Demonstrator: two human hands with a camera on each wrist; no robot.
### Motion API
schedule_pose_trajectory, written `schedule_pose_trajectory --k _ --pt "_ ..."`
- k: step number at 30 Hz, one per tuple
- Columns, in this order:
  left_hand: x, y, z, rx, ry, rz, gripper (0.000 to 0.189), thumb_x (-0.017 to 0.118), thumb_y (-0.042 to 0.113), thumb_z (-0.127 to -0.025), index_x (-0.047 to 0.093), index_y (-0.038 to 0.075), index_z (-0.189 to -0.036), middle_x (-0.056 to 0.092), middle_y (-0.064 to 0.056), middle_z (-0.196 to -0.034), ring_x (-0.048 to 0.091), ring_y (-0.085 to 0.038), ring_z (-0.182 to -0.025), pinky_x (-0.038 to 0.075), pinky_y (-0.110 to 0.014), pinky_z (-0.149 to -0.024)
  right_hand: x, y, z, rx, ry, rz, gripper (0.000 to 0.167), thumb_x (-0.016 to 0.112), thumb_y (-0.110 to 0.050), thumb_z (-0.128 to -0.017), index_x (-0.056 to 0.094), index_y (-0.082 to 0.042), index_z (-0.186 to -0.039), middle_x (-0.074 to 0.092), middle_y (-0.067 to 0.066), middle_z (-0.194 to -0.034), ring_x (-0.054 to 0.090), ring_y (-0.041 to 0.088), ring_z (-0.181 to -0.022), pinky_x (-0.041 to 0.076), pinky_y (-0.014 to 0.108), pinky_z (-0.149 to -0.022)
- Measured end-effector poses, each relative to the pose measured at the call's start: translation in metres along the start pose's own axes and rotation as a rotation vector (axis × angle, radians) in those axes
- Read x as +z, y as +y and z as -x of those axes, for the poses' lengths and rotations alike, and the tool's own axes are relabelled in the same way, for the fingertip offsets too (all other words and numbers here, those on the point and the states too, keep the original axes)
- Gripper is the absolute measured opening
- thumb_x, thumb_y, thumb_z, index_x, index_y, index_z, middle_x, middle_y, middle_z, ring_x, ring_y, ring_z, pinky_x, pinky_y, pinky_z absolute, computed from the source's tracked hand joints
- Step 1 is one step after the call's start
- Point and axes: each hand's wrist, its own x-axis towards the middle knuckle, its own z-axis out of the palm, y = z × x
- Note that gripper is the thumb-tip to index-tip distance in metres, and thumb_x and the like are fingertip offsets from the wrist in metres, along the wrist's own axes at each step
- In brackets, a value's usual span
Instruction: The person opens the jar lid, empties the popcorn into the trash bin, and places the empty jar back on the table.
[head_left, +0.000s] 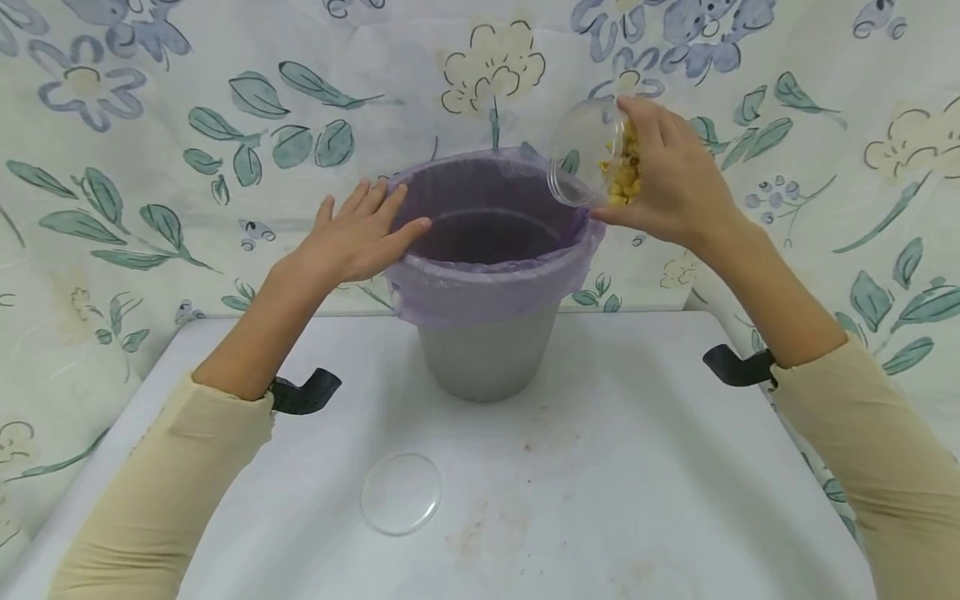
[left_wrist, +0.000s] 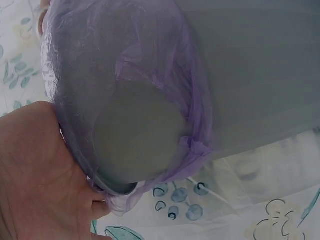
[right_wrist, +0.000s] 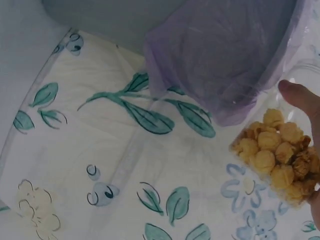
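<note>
A grey bin (head_left: 487,358) stands upright, with a purple plastic liner (head_left: 495,287) folded over its rim. At the right side of that rim, my right hand (head_left: 667,175) grips a clear plastic tub (head_left: 588,150). The tub lies tipped on its side, its mouth towards the bin. Yellow-brown popcorn (right_wrist: 275,150) is still inside, gathered near the tub's base. My left hand (head_left: 360,233) rests on the left of the lined rim, fingers spread and straight. In the left wrist view its palm lies against the rim and some fingertips are hidden.
A clear round lid (head_left: 401,493) lies flat on the white table (head_left: 300,517), in front of the bin. Small crumbs and brownish smudges mark the table nearby. Floral cloth (head_left: 337,75) hangs close behind the bin and along the sides.
</note>
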Motion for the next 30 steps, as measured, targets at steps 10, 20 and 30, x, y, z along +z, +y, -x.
schedule_pose_trajectory --k 10,20,30 --pt "0.002 0.001 -0.002 -0.008 0.007 -0.001 0.084 0.017 0.064 -0.102 -0.004 0.007 -0.159 -0.012 -0.021 -0.163 -0.017 -0.035 -0.148 -0.016 -0.063 -0.111 0.007 0.002 -0.014 -0.130 -0.008 0.124 0.096 0.090 -0.025 -0.072 0.034 0.002 -0.146 0.047 0.026 -0.139 0.041 0.043 -0.133 0.025 0.046 -0.116" --pt "0.001 0.002 -0.002 -0.009 0.005 -0.006 0.083 0.017 0.063 -0.102 -0.004 0.006 -0.159 -0.012 -0.021 -0.163 -0.017 -0.035 -0.148 -0.016 -0.063 -0.111 0.009 0.001 -0.021 -0.274 0.015 0.217 0.093 0.092 -0.016 -0.069 0.039 0.004 -0.143 0.048 0.024 -0.140 0.043 0.042 -0.129 0.024 0.046 -0.116" --pt "0.001 0.001 -0.001 -0.002 0.018 0.000 0.083 0.018 0.062 -0.102 -0.003 0.005 -0.159 -0.010 -0.022 -0.163 -0.016 -0.035 -0.149 -0.015 -0.063 -0.111 0.009 0.001 -0.024 -0.323 0.023 0.311 0.102 0.094 -0.017 -0.064 0.036 0.002 -0.146 0.044 0.022 -0.145 0.037 0.040 -0.135 0.017 0.046 -0.119"
